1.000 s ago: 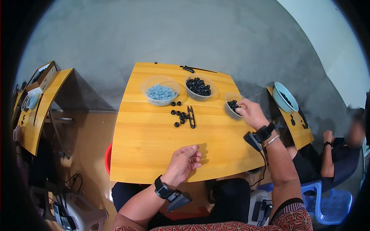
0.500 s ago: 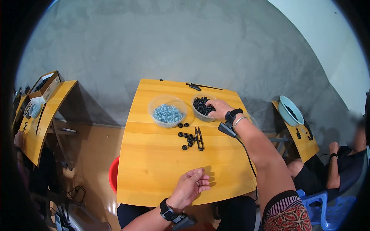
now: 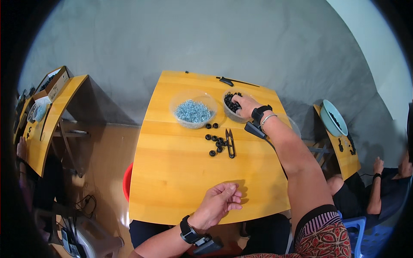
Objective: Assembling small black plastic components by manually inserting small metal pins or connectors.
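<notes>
My right hand (image 3: 246, 106) reaches into a clear round bowl (image 3: 235, 116) of small black pieces (image 3: 228, 99); its fingertips are hidden among them. My left hand (image 3: 217, 204) hovers over the front part of the table, thumb against the curled fingers. Whether something small sits in that grip, I cannot make out. Left of the black pieces stands another clear bowl (image 3: 183, 122), holding pale blue glassy beads (image 3: 192, 111). In front of the bowls lie several round black beads (image 3: 212, 153) beside black thread snips (image 3: 232, 146), whose blades point away from me.
At the back of the wooden table (image 3: 172, 180) lie a dark-handled tool (image 3: 226, 81) and a thin rod. A red container (image 3: 127, 180) shows beside its left edge. Side tables hold a cardboard box (image 3: 58, 88) and a light blue basin (image 3: 329, 122). A person (image 3: 387, 189) sits at right.
The view has shifted, so the table sits higher and further right in the picture. My right hand stays in the bowl of black pieces. The left thumb now presses closer to the fingers.
</notes>
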{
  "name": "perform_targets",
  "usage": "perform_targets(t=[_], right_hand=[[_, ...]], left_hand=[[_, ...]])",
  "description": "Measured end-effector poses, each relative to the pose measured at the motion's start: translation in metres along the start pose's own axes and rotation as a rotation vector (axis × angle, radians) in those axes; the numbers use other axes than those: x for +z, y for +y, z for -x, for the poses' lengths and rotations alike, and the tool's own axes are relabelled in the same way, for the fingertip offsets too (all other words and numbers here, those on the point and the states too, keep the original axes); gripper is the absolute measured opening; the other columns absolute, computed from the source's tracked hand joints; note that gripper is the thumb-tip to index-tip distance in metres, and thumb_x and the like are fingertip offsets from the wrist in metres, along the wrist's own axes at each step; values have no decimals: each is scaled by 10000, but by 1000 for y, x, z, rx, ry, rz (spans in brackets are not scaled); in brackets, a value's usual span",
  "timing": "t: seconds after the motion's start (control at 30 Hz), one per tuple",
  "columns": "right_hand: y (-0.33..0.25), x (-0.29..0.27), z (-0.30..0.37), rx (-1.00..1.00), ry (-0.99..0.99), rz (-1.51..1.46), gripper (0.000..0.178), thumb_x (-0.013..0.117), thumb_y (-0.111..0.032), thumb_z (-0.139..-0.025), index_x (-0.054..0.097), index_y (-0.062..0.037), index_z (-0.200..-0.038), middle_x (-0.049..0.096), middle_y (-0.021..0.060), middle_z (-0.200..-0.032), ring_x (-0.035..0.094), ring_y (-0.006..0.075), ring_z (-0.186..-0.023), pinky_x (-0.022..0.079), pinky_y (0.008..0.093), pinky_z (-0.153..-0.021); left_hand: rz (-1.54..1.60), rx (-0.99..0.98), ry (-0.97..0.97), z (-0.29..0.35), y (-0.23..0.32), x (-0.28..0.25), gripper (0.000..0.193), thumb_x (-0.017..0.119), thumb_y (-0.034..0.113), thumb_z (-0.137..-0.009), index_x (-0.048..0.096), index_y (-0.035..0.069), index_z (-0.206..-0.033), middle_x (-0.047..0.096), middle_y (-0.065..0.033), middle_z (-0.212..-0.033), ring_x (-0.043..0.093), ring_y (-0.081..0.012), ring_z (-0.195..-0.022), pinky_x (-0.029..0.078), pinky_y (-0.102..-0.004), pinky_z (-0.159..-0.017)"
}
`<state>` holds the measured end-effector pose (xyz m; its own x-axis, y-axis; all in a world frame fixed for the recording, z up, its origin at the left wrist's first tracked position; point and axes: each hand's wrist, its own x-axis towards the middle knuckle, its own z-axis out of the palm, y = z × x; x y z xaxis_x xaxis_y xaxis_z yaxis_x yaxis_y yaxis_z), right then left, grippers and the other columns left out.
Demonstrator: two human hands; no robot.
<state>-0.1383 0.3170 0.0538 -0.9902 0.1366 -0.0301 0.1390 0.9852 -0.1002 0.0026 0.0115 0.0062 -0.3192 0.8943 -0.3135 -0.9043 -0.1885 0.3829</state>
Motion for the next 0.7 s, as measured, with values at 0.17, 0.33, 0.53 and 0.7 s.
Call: perform_targets(t=[0.17,0.33,0.53,0.7], right_hand=[[-4,0,0,22,-2,-49,261,552,-36,-724,538,-81,-981,568,183,-904,533,346,-895,435,374,-779],[16,-1,6,-8,299,-163,54,554,-36,-749,591,-51,-785,564,170,-784,525,334,-785,429,384,-706],[-31,-18,55,-125,374,-301,46,547,-56,-767,588,-34,-770,553,164,-761,530,323,-739,430,381,-685],[-96,18,133,-324,190,-373,48,531,-38,-767,547,-44,-811,532,116,-797,521,291,-771,430,355,-701]], left_hand=[[-28,11,-17,1,-1,-3,211,475,181,-894,524,3,-994,581,-80,-821,562,-150,-700,496,-271,-596],[-45,-9,-27,0,-3,0,202,474,175,-894,525,4,-988,582,-83,-818,563,-151,-688,494,-269,-584],[-15,39,12,1,-2,-2,187,470,164,-895,507,30,-1020,577,-92,-808,559,-158,-673,488,-273,-560],[-58,200,113,5,-3,3,443,421,78,-900,224,105,-1296,540,-118,-830,538,-175,-649,485,-286,-551]])
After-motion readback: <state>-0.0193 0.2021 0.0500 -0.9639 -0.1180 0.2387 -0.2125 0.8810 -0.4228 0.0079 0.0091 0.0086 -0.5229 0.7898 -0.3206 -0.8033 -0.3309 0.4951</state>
